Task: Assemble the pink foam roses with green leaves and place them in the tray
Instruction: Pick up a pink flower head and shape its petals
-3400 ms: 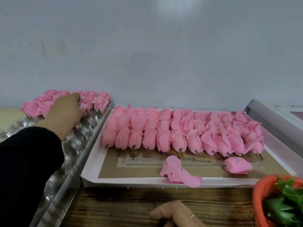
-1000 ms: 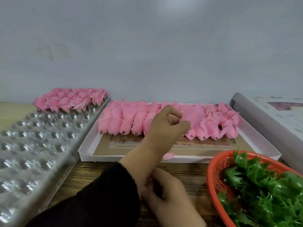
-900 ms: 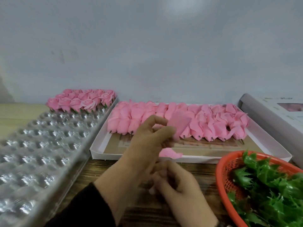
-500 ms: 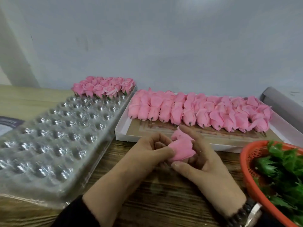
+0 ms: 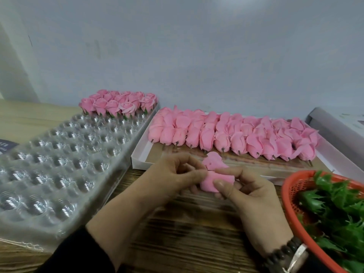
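You hold one pink foam rose (image 5: 211, 181) between both hands, just above the wooden table (image 5: 185, 229) and right in front of the near edge of the white box (image 5: 137, 160). Your left hand (image 5: 173, 178) pinches the rose from its left side with thumb and curled fingers; your right hand (image 5: 250, 196) grips it from the right, thumb laid across its front and forefinger over its top. A loose petal (image 5: 212, 161) sticks up behind the rose, toward the box.

Inside the box, rows of unfinished roses (image 5: 232, 134) lie on their sides, stub ends pointing toward you. Left of the box sits the clear plastic tray (image 5: 59, 164), touching it or nearly so, most of its round cups unfilled; finished roses (image 5: 118, 104) with green bases stand in the tray's far rows. Right of the box, at your right wrist, an orange basket (image 5: 293, 186) holds green leaves (image 5: 338, 209). A dark bead bracelet (image 5: 281, 255) circles that wrist.
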The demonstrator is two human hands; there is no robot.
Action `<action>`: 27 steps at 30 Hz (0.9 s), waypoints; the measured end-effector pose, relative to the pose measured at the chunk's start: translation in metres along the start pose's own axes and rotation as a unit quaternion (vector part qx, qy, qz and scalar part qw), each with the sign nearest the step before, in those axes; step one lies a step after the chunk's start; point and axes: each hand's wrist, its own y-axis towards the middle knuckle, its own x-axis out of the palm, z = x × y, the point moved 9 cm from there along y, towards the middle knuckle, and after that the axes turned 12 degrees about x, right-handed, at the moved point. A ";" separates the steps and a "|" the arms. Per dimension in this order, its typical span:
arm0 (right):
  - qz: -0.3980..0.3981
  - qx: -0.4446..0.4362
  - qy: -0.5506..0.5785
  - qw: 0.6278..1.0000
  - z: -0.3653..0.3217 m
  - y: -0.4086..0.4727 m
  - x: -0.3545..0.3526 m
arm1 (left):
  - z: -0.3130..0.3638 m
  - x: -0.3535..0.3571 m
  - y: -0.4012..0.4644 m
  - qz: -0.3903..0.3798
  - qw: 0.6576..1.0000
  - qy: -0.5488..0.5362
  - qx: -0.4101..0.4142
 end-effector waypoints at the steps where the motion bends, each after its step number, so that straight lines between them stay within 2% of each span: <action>1: 0.019 -0.009 0.003 1.000 -0.001 0.001 -0.004 | 0.003 -0.009 0.004 0.039 0.998 0.036 0.017; 3: 0.067 -0.035 -0.001 0.997 -0.005 0.000 -0.014 | 0.010 -0.025 0.013 0.114 0.983 0.131 0.053; 5: 0.118 -0.075 -0.019 0.990 -0.012 -0.003 -0.024 | 0.015 -0.024 0.023 0.129 0.966 0.216 0.066; 8: 0.178 -0.130 -0.061 0.973 -0.021 -0.011 -0.032 | 0.011 -0.004 0.038 0.092 0.943 0.315 0.050; 11: 0.206 -0.162 -0.080 0.962 -0.027 -0.016 -0.034 | 0.004 0.013 0.047 0.057 0.932 0.358 0.002; 15: 0.221 -0.176 -0.088 0.955 -0.028 -0.018 -0.035 | -0.003 0.022 0.054 0.012 0.886 0.460 -0.054; 19: 0.219 -0.165 -0.079 0.958 -0.022 -0.015 -0.038 | -0.008 0.019 0.056 0.027 0.899 0.433 -0.057; 23: 0.215 -0.168 -0.089 0.958 -0.022 -0.014 -0.038 | -0.003 0.014 0.055 0.072 0.918 0.389 0.018; 25: 0.215 -0.173 -0.102 0.956 -0.023 -0.015 -0.037 | 0.004 0.003 0.049 0.133 0.943 0.302 0.049; 27: 0.215 -0.177 -0.108 0.954 -0.024 -0.017 -0.037 | 0.004 -0.012 0.036 0.213 0.961 0.167 0.054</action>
